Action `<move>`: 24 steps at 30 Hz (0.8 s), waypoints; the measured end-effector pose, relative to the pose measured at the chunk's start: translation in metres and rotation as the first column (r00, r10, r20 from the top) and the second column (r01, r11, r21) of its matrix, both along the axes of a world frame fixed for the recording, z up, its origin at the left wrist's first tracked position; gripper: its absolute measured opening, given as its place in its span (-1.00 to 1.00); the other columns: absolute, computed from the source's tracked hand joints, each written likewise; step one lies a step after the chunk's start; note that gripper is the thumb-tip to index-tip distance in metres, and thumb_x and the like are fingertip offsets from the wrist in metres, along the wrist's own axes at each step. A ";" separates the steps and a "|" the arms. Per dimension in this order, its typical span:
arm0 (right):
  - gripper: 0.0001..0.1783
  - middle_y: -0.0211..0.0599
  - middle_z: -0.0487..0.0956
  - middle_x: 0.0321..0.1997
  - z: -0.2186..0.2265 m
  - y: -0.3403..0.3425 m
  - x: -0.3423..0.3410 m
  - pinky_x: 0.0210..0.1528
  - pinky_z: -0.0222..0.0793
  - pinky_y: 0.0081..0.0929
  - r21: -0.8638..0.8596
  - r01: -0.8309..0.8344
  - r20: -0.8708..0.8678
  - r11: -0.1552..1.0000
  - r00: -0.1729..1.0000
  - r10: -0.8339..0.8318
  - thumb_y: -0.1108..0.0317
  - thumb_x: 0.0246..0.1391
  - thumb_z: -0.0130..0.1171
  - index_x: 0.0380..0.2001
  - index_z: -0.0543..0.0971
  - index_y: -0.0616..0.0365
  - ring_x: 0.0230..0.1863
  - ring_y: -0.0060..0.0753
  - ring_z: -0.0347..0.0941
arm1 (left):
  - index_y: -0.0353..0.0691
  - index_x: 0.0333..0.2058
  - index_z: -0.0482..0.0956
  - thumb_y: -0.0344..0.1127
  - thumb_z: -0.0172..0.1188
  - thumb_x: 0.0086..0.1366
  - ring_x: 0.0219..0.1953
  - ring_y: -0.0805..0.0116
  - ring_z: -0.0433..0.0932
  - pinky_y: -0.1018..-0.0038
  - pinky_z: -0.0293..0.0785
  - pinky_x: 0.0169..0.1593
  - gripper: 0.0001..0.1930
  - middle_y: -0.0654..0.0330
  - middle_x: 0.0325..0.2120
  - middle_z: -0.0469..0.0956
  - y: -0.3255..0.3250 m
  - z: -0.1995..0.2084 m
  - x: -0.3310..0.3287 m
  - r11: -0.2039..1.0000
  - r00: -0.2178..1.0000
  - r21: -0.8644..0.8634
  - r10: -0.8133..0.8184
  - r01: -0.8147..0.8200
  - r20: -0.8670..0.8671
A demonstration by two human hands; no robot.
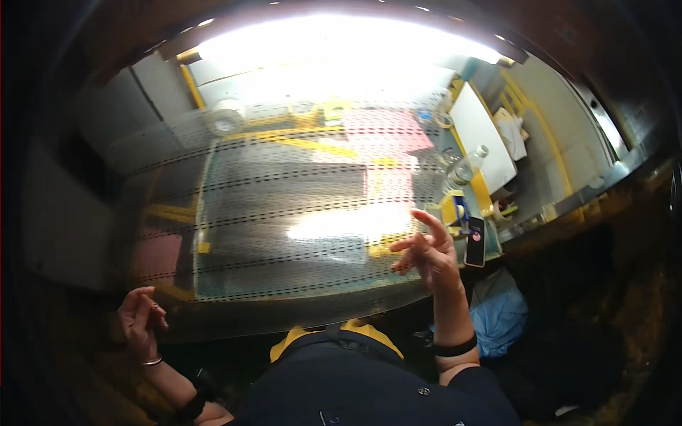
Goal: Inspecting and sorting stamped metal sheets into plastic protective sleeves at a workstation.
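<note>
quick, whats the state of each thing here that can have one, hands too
clear sheet with black dashes, spread out
left hand, fingers curled, hold unclear
right hand, fingers partly spread, hold unclear
lamp, lit
phone, screen on
clear bottle, upright or tilted unclear
blue bag, crumpled

Room abv sheet [284, 190]; bottle [464, 169], phone [475, 243] at R

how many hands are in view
2. The left hand is at the lower left, near the dashed clear sheet; the right hand is right of centre, beside the phone.
</note>
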State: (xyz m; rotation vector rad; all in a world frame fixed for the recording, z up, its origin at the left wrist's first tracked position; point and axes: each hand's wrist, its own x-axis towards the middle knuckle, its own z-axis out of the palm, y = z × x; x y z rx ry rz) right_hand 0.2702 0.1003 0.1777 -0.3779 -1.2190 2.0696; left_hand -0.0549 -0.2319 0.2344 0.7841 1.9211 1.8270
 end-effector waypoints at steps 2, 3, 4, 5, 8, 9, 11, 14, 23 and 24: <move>-0.52 0.11 0.50 -0.39 0.006 -0.003 0.001 -0.55 0.47 -0.53 0.023 0.012 -0.017 1.000 1.000 -0.012 0.36 0.07 -0.09 0.07 0.14 0.21 -0.54 -0.23 0.51 | -0.29 -0.29 0.43 -0.31 0.00 0.19 -0.69 0.64 0.40 0.72 0.31 -0.73 -0.82 0.30 -0.69 0.41 0.005 -0.002 -0.005 1.000 1.000 0.000 0.008 -0.008 0.015; -0.52 0.11 0.50 -0.39 0.007 -0.004 0.003 -0.55 0.47 -0.53 0.022 0.023 -0.014 0.999 1.000 -0.023 0.36 0.07 -0.09 0.07 0.14 0.21 -0.54 -0.23 0.51 | -0.29 -0.29 0.43 -0.31 0.00 0.19 -0.69 0.64 0.40 0.72 0.31 -0.73 -0.82 0.30 -0.69 0.41 0.007 -0.004 -0.006 1.000 1.000 -0.001 -0.003 0.003 0.018; -0.52 0.10 0.50 -0.40 0.008 -0.005 0.004 -0.55 0.47 -0.54 0.039 0.031 -0.012 0.999 0.999 -0.030 0.36 0.07 -0.09 0.07 0.13 0.22 -0.54 -0.24 0.51 | -0.28 -0.28 0.43 -0.31 0.00 0.19 -0.69 0.64 0.39 0.72 0.30 -0.73 -0.81 0.31 -0.69 0.40 0.008 -0.005 -0.006 1.000 1.000 0.019 0.008 -0.008 0.030; -0.51 0.09 0.51 -0.40 0.009 -0.005 0.005 -0.54 0.47 -0.54 0.055 0.036 -0.012 0.998 0.999 -0.035 0.35 0.07 -0.09 0.07 0.13 0.22 -0.53 -0.25 0.52 | -0.27 -0.28 0.42 -0.30 0.00 0.19 -0.70 0.64 0.39 0.72 0.30 -0.73 -0.81 0.31 -0.69 0.40 0.008 -0.006 -0.006 0.999 0.999 0.037 0.020 -0.022 0.040; -0.51 0.07 0.51 -0.40 0.018 -0.008 0.010 -0.55 0.47 -0.53 0.005 0.021 0.011 1.000 1.000 -0.021 0.35 0.07 -0.09 0.07 0.13 0.22 -0.53 -0.25 0.52 | -0.26 -0.28 0.41 -0.28 -0.01 0.20 -0.69 0.66 0.40 0.73 0.28 -0.74 -0.81 0.33 -0.70 0.40 0.015 -0.003 0.004 0.998 0.998 0.041 0.056 -0.057 0.018; -0.52 0.05 0.51 -0.39 0.021 -0.008 0.011 -0.56 0.48 -0.54 -0.014 0.028 0.029 1.000 0.999 -0.028 0.36 0.08 -0.10 0.07 0.13 0.22 -0.54 -0.27 0.51 | -0.26 -0.28 0.41 -0.28 -0.01 0.20 -0.69 0.66 0.40 0.73 0.28 -0.74 -0.81 0.33 -0.70 0.40 0.016 -0.002 0.005 0.998 0.998 0.034 0.055 -0.056 0.018; -0.53 0.05 0.51 -0.39 0.022 -0.006 0.012 -0.56 0.47 -0.55 -0.027 0.030 0.029 0.999 0.999 -0.029 0.37 0.08 -0.11 0.07 0.13 0.22 -0.54 -0.28 0.51 | -0.26 -0.30 0.41 -0.27 -0.03 0.21 -0.74 0.67 0.37 0.75 0.25 -0.77 -0.81 0.33 -0.71 0.41 0.017 0.000 0.004 0.999 0.998 0.026 0.043 -0.045 0.041; -0.54 0.04 0.51 -0.38 0.024 -0.003 0.008 -0.59 0.47 -0.56 -0.044 0.067 0.014 0.997 0.998 -0.066 0.39 0.08 -0.13 0.07 0.13 0.21 -0.53 -0.30 0.51 | -0.26 -0.31 0.41 -0.26 -0.04 0.21 -0.79 0.68 0.33 0.76 0.21 -0.79 -0.81 0.33 -0.75 0.42 0.020 0.008 0.006 1.000 0.999 -0.001 -0.003 0.003 0.051; -0.57 -0.05 0.53 -0.39 0.027 0.002 0.008 -0.57 0.48 -0.58 -0.041 0.049 0.220 0.998 0.975 -0.039 0.34 0.10 -0.17 0.07 0.17 0.13 -0.54 -0.37 0.51 | -0.28 -0.24 0.40 -0.23 -0.12 0.25 -0.87 0.69 0.25 0.78 0.12 -0.83 -0.75 0.32 -0.76 0.42 0.029 0.006 0.006 0.996 0.996 -0.084 0.002 0.006 0.095; -0.57 -0.05 0.53 -0.39 0.026 0.002 0.008 -0.58 0.48 -0.58 -0.058 0.060 0.229 0.997 0.972 -0.045 0.33 0.10 -0.18 0.07 0.17 0.13 -0.54 -0.37 0.51 | -0.29 -0.25 0.40 -0.21 -0.13 0.25 -0.87 0.67 0.26 0.77 0.14 -0.84 -0.73 0.32 -0.78 0.40 0.031 0.008 0.009 0.997 0.993 -0.078 0.023 -0.014 0.113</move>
